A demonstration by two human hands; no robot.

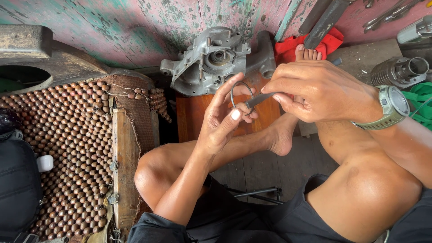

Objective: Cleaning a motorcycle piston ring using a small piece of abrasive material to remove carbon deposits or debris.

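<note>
My left hand (pixel 222 121) pinches a thin metal ring (pixel 237 85) between thumb and fingers, held up over a wooden board. My right hand (pixel 317 90), with a grey-green wristwatch (pixel 390 107) on the wrist, grips a small dark flat tool (pixel 259 99) whose tip meets the ring's lower edge. Just beyond the hands, a grey cast-metal engine casing (pixel 211 60) stands at the far end of the reddish wooden board (pixel 191 117). My bare legs are crossed below, one foot resting on the board.
A mat of brown wooden beads (pixel 67 148) covers a seat on the left, next to a black bag (pixel 18 184). Red cloth (pixel 310 45), metal bars and wrenches lie at the top right. A finned metal cylinder (pixel 398 72) and green strap (pixel 420 101) sit at the right.
</note>
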